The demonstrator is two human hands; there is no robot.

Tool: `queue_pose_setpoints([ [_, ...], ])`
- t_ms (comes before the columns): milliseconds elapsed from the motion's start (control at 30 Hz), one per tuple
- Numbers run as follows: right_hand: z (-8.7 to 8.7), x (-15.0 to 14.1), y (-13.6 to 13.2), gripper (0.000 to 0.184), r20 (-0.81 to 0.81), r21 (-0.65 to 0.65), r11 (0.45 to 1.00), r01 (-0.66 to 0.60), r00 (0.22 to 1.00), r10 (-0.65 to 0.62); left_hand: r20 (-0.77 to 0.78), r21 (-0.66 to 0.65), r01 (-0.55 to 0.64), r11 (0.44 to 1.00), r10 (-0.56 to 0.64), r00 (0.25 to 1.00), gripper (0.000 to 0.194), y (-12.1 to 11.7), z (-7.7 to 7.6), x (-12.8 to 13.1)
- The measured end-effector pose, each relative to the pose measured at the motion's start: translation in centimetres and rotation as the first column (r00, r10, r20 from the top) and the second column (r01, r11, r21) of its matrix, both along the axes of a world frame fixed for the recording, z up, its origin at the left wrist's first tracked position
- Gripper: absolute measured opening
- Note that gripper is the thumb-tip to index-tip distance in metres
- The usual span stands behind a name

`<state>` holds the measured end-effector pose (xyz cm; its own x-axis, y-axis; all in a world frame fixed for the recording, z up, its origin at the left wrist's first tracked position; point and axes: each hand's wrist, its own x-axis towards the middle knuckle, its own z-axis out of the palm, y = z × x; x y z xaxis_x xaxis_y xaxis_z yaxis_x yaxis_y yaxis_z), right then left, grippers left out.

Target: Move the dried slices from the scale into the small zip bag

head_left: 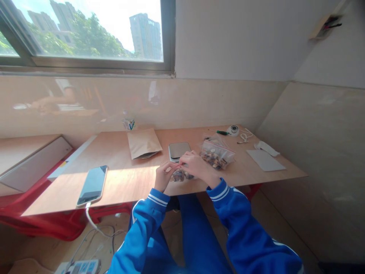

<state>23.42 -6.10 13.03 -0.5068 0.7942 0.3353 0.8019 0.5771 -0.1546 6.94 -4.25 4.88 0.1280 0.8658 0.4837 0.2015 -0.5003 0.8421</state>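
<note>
The person sits close to the counter (119,179), blue sleeves reaching forward, and both hands meet just above its near edge over a small clear bag (180,176) of dark, mixed pieces. The left hand (163,176) pinches the bag's top edge between thumb and fingertips, its grip closed on the plastic, while the right hand (194,166) curls over the same edge from the other side, fingers also pressed shut on the bag; holding it from both ends like this keeps the mouth taut and the contents resting low against the wood. What exactly the pieces are I cannot tell from here. Just beyond the hands lies a small flat scale (179,150) with a dark, shiny top, near enough to reach without leaning. To its right sits a larger zip bag (217,155), bulging with the same sort of brownish bits and lying on its side. A brown paper pouch (144,143) lies flat behind and to the left of the hands, well apart from them. Farther left, a phone (92,185) rests face up near the counter's front edge, its white cable (94,225) dropping to the floor. At the far right corner are a green-handled screwdriver (220,132), a small round white device (233,130) and a pale sheet (265,160), all out of the working area.
</note>
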Motion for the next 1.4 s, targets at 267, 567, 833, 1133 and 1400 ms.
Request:
queue_pose_setpoints([
  [267, -1.3, 0.5, 0.2, 0.02, -0.02, 0.053, 0.996, 0.077, 0.997, -0.077, 0.015, 0.064, -0.123, 0.99, 0.122, 0.992, 0.013, -0.3, 0.6, -0.4],
  [567, -1.3, 0.1, -0.4, 0.025, 0.086, 0.078, 0.991, 0.113, 0.989, -0.119, -0.09, 0.099, -0.065, 0.993, 0.074, 0.993, 0.018, -0.5, 0.5, 0.0],
  [833, -2.4, 1.4, -0.1, 0.023, -0.044, 0.009, 0.984, 0.177, 0.983, -0.176, -0.042, 0.053, -0.116, 0.992, 0.118, 0.992, 0.02, -0.5, 0.5, -0.5],
  [1133, -2.6, 1.4, 0.0, 0.021, -0.129, 0.016, 0.992, 0.129, 0.984, -0.126, 0.088, -0.122, -0.029, 0.992, 0.04, 0.995, 0.024, -0.1, -0.3, 0.4],
  [1400, -2.2, 1.8, 0.1, 0.014, -0.297, -0.079, 0.994, 0.069, 0.951, -0.09, 0.093, -0.191, -0.007, 0.982, 0.025, 0.995, 0.027, 0.0, -0.5, 0.4],
])
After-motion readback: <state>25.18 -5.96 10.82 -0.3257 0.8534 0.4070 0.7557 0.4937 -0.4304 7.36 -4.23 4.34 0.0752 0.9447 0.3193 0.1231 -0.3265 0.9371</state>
